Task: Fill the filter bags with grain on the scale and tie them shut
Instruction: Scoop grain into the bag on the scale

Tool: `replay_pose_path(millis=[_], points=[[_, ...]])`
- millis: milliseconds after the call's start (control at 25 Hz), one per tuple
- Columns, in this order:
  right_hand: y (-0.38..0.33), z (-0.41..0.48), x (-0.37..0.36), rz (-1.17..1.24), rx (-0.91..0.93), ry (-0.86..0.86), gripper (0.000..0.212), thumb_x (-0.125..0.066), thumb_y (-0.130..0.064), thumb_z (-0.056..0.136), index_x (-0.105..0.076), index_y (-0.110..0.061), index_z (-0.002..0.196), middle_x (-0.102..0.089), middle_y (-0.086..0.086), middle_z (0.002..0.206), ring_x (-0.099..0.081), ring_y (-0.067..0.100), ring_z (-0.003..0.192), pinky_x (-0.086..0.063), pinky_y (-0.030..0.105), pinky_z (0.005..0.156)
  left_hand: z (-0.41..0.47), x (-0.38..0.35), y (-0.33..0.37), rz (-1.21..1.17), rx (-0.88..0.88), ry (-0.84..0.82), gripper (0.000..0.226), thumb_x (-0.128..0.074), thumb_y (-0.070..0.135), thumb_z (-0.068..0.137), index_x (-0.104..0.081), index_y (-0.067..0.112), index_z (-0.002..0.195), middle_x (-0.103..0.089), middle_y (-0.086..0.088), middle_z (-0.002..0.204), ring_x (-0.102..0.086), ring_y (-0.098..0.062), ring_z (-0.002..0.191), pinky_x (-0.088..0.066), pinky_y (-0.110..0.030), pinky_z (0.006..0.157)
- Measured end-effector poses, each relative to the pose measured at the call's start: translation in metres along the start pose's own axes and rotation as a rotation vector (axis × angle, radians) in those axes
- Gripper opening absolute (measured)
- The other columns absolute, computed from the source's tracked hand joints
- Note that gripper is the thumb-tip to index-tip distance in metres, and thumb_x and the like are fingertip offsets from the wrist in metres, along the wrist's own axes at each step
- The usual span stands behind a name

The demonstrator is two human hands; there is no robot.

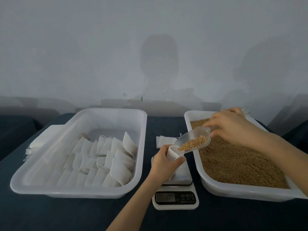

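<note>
Above the scale (176, 189), the left hand (164, 161) gripped the open filter bag (172, 153) upright, while the right hand (233, 127), up-right of it, held the scoop (194, 141) of grain angled down-left, lip touching the bag's mouth.

White filter bag (171, 155) upright, mouth open, wrapped in left hand (164, 164), clear scoop (188, 139) tilted at its mouth, golden grain (194, 144) heaped inside, handle pinched by right hand (233, 125), white scale (176, 200) just below the gripped bag
</note>
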State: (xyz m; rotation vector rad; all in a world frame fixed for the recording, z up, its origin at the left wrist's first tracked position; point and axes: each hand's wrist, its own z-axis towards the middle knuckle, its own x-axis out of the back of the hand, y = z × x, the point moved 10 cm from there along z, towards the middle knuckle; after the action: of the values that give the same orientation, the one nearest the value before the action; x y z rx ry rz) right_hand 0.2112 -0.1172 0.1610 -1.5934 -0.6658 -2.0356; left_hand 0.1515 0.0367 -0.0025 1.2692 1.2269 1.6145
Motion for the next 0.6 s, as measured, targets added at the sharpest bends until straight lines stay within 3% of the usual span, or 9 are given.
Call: replay_pose_path(millis=[120, 280, 400, 480, 600], points=[[-0.021, 0.005, 0.009, -0.166, 0.078, -0.003, 0.033, -0.063, -0.040, 0.085, -0.059, -0.045, 0.117, -0.060, -0.017, 0.109, -0.045, 0.009, 0.105, -0.010, 0.032, 0.095, 0.000, -0.002, 0.002, -0.001, -0.008, -0.003, 0.052, -0.075, 0.039, 0.079, -0.048, 0.031, 0.123, -0.059, 0.016, 0.111, -0.059, -0.003, 0.096, -0.047, -0.010, 0.067], [-0.050, 0.010, 0.020, -0.364, 0.169, 0.017, 0.023, -0.060, -0.034, 0.088, -0.064, -0.039, 0.110, -0.059, -0.014, 0.106, -0.044, 0.012, 0.108, -0.007, 0.034, 0.093, -0.001, -0.003, 0.003, -0.017, -0.004, 0.001, 0.050, -0.076, 0.039, 0.078, -0.048, 0.033, 0.119, -0.058, 0.017, 0.108, -0.058, -0.001, 0.096, -0.046, -0.009, 0.068], [-0.071, 0.005, 0.026, -0.475, 0.226, 0.074, 0.023, -0.060, -0.021, 0.087, -0.065, -0.034, 0.105, -0.058, -0.011, 0.102, -0.045, 0.015, 0.107, -0.005, 0.038, 0.100, -0.001, -0.002, 0.003, 0.005, 0.005, 0.016, 0.052, -0.076, 0.040, 0.077, -0.048, 0.031, 0.120, -0.058, 0.013, 0.108, -0.057, -0.004, 0.096, -0.044, -0.009, 0.068], [-0.091, -0.003, 0.030, -0.583, 0.313, 0.175, 0.023, -0.060, -0.012, 0.082, -0.068, -0.029, 0.096, -0.060, -0.008, 0.093, -0.051, 0.018, 0.099, -0.017, 0.042, 0.106, 0.000, -0.002, 0.003, 0.025, 0.016, 0.018, 0.054, -0.075, 0.040, 0.077, -0.047, 0.030, 0.123, -0.057, 0.010, 0.110, -0.056, -0.007, 0.097, -0.044, -0.011, 0.068], [-0.112, -0.017, 0.037, -0.699, 0.417, 0.351, 0.025, -0.063, -0.008, 0.075, -0.071, -0.029, 0.083, -0.063, -0.010, 0.082, -0.059, 0.015, 0.087, -0.037, 0.040, 0.103, 0.001, -0.002, 0.003, 0.028, 0.024, 0.017, 0.056, -0.076, 0.038, 0.077, -0.048, 0.028, 0.125, -0.056, 0.008, 0.112, -0.056, -0.008, 0.098, -0.044, -0.012, 0.070]])
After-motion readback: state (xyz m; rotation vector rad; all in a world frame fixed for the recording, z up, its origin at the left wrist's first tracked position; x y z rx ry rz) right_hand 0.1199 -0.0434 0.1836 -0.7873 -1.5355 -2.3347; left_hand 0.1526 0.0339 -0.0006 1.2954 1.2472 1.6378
